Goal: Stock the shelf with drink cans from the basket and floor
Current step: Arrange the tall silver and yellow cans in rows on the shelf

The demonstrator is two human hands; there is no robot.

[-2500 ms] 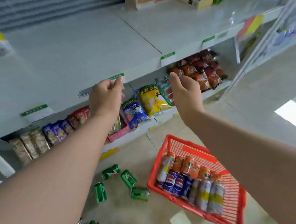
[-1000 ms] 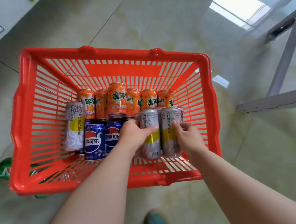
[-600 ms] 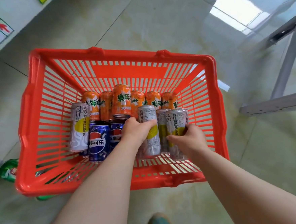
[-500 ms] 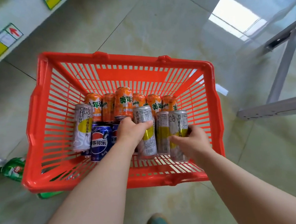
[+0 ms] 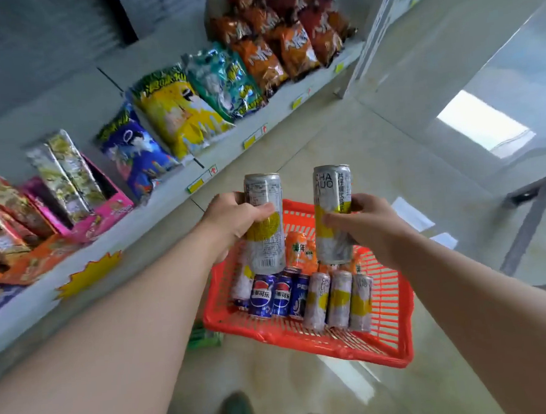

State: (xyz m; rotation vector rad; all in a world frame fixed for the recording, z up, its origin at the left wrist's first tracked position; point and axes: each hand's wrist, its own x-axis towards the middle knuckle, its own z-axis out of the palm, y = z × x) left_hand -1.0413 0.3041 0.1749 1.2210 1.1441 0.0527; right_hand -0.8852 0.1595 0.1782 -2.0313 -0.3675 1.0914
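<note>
Mid-carry, by the look of it: left hand clenched around one silver-and-yellow can, right hand clenched around a second can, both lifted clear above the red basket on the floor. Both upright, long axes vertical, tops up. Next, likely: carry to a free stretch of shelf, keep level, set down on their bases.

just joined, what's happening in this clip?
A person is stocking drinks. The left hand holds one tall silver-and-yellow can and the right hand holds another, both upright above the red basket on the floor. Blue, orange and more silver cans remain inside. A snack shelf runs along the left; neither can is on a shelf yet.
</note>
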